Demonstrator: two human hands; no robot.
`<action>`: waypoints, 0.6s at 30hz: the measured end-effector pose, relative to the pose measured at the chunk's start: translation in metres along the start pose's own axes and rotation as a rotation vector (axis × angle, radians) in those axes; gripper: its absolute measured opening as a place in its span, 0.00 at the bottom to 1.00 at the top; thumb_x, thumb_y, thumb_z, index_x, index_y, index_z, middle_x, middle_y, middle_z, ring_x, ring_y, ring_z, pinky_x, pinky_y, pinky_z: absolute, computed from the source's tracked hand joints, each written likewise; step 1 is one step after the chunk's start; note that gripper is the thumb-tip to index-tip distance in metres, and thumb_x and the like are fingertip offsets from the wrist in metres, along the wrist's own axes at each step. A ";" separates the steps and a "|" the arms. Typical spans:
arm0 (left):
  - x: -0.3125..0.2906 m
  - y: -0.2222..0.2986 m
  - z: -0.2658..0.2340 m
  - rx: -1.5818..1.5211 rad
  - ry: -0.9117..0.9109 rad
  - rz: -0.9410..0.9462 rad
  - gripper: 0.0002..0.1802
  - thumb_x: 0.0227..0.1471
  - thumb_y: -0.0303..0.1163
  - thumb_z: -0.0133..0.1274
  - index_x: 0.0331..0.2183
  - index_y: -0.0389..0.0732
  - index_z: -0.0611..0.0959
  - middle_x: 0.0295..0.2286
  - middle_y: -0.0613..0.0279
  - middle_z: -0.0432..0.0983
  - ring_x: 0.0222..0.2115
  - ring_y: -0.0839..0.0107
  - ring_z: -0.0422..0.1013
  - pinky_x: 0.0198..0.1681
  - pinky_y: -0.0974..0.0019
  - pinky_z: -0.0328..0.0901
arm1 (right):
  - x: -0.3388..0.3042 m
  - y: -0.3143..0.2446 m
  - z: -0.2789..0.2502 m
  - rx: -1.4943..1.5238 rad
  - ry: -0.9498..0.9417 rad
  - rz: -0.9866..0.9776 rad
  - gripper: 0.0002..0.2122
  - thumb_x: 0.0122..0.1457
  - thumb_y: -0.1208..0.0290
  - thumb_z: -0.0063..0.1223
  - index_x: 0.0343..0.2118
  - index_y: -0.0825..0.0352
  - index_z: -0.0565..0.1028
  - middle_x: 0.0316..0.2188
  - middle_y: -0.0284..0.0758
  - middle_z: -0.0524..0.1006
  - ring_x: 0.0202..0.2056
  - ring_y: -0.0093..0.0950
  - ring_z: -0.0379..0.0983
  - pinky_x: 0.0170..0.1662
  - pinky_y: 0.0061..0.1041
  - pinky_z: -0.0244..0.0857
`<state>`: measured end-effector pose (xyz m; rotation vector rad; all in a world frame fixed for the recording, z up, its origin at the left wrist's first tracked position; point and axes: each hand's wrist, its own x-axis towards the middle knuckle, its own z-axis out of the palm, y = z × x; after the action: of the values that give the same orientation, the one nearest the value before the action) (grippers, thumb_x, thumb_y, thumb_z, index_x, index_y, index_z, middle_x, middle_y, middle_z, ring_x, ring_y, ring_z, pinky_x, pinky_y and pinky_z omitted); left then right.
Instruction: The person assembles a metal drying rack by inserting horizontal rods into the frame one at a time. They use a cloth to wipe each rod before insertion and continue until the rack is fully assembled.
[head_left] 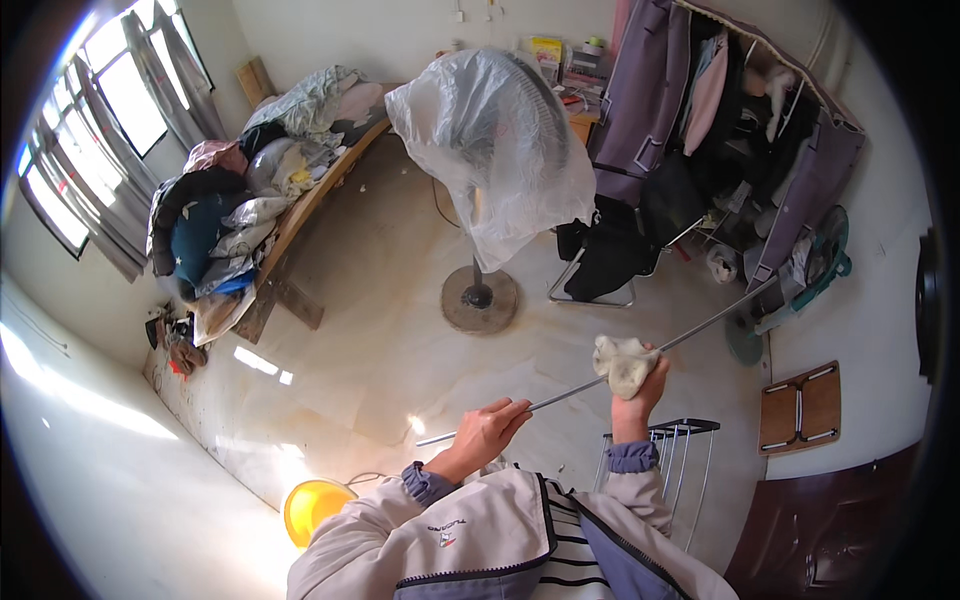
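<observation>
A long thin metal rod (712, 321) slants across in front of me, its far end up to the right near the wardrobe. My left hand (485, 434) is closed round the rod close to its lower left end. Farther along, my right hand (642, 402) presses a whitish cloth (622, 366) against the rod. The cloth is bunched and wraps partly round it; some of my right fingers are hidden behind it. Beyond the rod stands a pedestal fan (480, 300) with a translucent plastic bag (490, 150) over its head.
A wooden bed (318, 192) heaped with clothes and bags runs along the left. A black folding chair (610, 250) and an open purple fabric wardrobe (640, 90) stand at the right. Nearby are a metal rack (685, 428), a yellow bucket (312, 508) and a folded small table (800, 408).
</observation>
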<state>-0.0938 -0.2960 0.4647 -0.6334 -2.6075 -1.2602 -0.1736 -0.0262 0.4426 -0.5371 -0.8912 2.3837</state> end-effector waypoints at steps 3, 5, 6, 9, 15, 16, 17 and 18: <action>-0.018 -0.005 -0.015 0.023 -0.024 -0.014 0.12 0.58 0.35 0.59 0.42 0.40 0.84 0.25 0.56 0.75 0.23 0.54 0.74 0.25 0.56 0.69 | 0.033 -0.025 -0.006 -0.030 0.020 -0.103 0.17 0.69 0.53 0.40 0.43 0.63 0.74 0.43 0.32 0.75 0.47 0.30 0.74 0.54 0.35 0.69; -0.033 -0.007 -0.024 0.036 -0.021 -0.043 0.12 0.58 0.35 0.59 0.42 0.40 0.84 0.25 0.57 0.75 0.23 0.55 0.74 0.25 0.56 0.69 | 0.054 -0.045 -0.005 -0.003 0.000 -0.046 0.20 0.69 0.50 0.41 0.47 0.62 0.74 0.47 0.33 0.75 0.50 0.32 0.74 0.56 0.37 0.69; -0.038 -0.007 -0.027 0.050 -0.020 -0.059 0.12 0.58 0.35 0.59 0.42 0.40 0.84 0.25 0.57 0.75 0.23 0.55 0.74 0.24 0.56 0.69 | 0.056 -0.043 -0.004 -0.003 -0.014 0.000 0.20 0.69 0.49 0.41 0.47 0.62 0.74 0.47 0.33 0.75 0.50 0.32 0.74 0.56 0.37 0.69; -0.038 -0.007 -0.020 0.074 0.031 -0.093 0.12 0.59 0.34 0.59 0.43 0.41 0.84 0.25 0.59 0.75 0.23 0.56 0.74 0.25 0.56 0.68 | 0.044 -0.017 -0.002 -0.026 -0.138 0.052 0.18 0.69 0.50 0.40 0.46 0.59 0.74 0.47 0.32 0.75 0.50 0.31 0.75 0.56 0.37 0.69; -0.032 -0.008 -0.007 0.082 0.082 -0.093 0.11 0.60 0.35 0.57 0.43 0.42 0.83 0.26 0.58 0.75 0.23 0.54 0.73 0.24 0.55 0.68 | 0.021 0.041 0.003 -0.074 -0.039 0.116 0.16 0.70 0.56 0.40 0.45 0.64 0.73 0.44 0.32 0.76 0.48 0.31 0.75 0.57 0.34 0.67; -0.041 -0.008 -0.013 0.072 0.082 -0.106 0.11 0.60 0.36 0.56 0.42 0.43 0.83 0.27 0.59 0.75 0.23 0.53 0.73 0.24 0.54 0.68 | 0.029 0.034 0.005 -0.062 -0.018 0.106 0.16 0.70 0.57 0.40 0.45 0.65 0.73 0.44 0.33 0.76 0.48 0.31 0.75 0.57 0.34 0.68; -0.048 -0.008 -0.018 0.070 0.077 -0.124 0.11 0.61 0.37 0.56 0.42 0.44 0.82 0.28 0.59 0.75 0.24 0.52 0.74 0.24 0.53 0.68 | 0.041 0.021 0.008 -0.010 -0.078 0.072 0.17 0.70 0.55 0.41 0.45 0.65 0.73 0.46 0.34 0.76 0.50 0.33 0.75 0.58 0.36 0.67; -0.057 -0.008 -0.025 0.093 0.077 -0.134 0.11 0.60 0.36 0.56 0.42 0.43 0.83 0.26 0.59 0.75 0.23 0.53 0.73 0.24 0.54 0.68 | 0.058 0.003 0.013 -0.022 -0.083 0.168 0.19 0.69 0.52 0.42 0.47 0.64 0.73 0.48 0.35 0.76 0.53 0.34 0.74 0.59 0.38 0.67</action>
<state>-0.0468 -0.3370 0.4560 -0.3920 -2.6650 -1.1660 -0.2266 0.0011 0.4392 -0.5442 -0.9423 2.5663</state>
